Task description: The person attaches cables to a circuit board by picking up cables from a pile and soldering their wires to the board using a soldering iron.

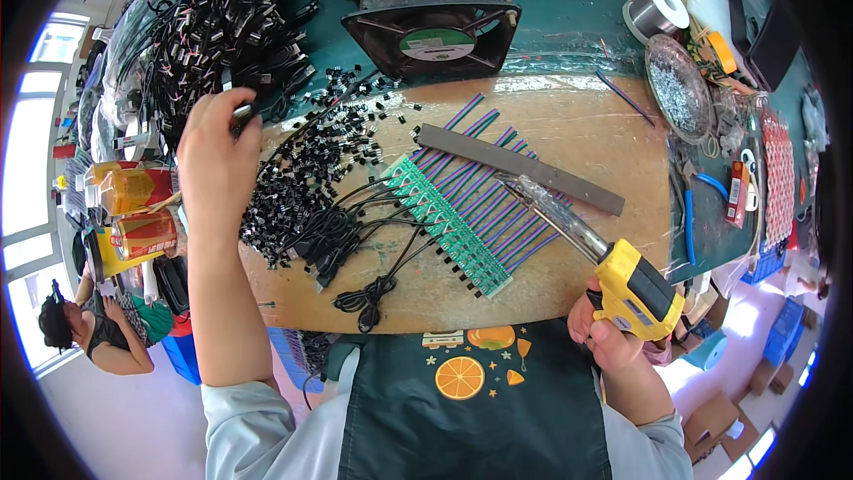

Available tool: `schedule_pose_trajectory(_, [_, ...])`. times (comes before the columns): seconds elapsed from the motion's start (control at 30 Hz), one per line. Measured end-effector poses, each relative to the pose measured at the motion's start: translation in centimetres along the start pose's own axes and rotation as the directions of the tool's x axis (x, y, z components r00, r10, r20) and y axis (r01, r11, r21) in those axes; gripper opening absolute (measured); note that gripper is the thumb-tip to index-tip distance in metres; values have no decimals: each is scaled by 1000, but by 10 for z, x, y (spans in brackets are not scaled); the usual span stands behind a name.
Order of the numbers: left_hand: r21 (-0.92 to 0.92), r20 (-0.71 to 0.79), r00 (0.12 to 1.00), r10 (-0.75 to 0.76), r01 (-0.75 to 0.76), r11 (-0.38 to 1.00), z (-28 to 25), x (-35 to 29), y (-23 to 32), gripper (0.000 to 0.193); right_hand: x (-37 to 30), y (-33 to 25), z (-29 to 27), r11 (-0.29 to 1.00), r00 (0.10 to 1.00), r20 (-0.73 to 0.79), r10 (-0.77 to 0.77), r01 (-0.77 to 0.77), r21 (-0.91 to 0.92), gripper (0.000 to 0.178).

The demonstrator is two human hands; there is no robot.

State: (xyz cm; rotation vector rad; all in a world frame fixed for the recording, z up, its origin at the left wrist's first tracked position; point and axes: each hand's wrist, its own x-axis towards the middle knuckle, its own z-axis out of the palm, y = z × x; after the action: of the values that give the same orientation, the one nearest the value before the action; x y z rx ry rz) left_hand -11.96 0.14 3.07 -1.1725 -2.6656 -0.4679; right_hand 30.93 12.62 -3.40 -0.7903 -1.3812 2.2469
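Observation:
My left hand point(218, 156) is raised at the near edge of a heap of black cables point(222, 44), its fingers closed on a dark cable end point(242, 116) that they partly hide. My right hand point(609, 333) grips a yellow soldering gun point(644, 289) at the board's front right. The gun's metal tip points up and left, over a row of blue and purple wires. Those wires run out from a strip of green circuit boards point(453, 227) in the middle of the board. Several black cables point(382, 200) join the strip's left side. A flat grey bar point(520, 167) lies across the wires.
Many small black parts point(302, 187) are scattered left of the circuit strip. A black fan point(435, 27) stands behind. To the right are a solder spool point(657, 9), a dish of metal bits point(677, 89) and blue-handled pliers point(690, 213). Another person point(107, 329) sits far left.

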Motion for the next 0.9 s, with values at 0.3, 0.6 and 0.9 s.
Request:
schedule_pose_trajectory(0.3, [-803, -101, 987, -125, -7, 596, -46, -68, 41, 25, -1, 0, -3, 1000, 1000, 16, 20, -20, 2, 61])
schedule_pose_trajectory(0.6, [-738, 130, 877, 462, -225, 636, -3, -110, 66, 23, -2, 3, -7, 998, 999, 48, -11, 14, -58, 59])
schedule_pose_trajectory(0.9, [-459, 125, 831, 542, -436, 774, -2, -105, 92, 33, -3, 5, -5, 999, 999, 9, -39, 39, -36, 59])
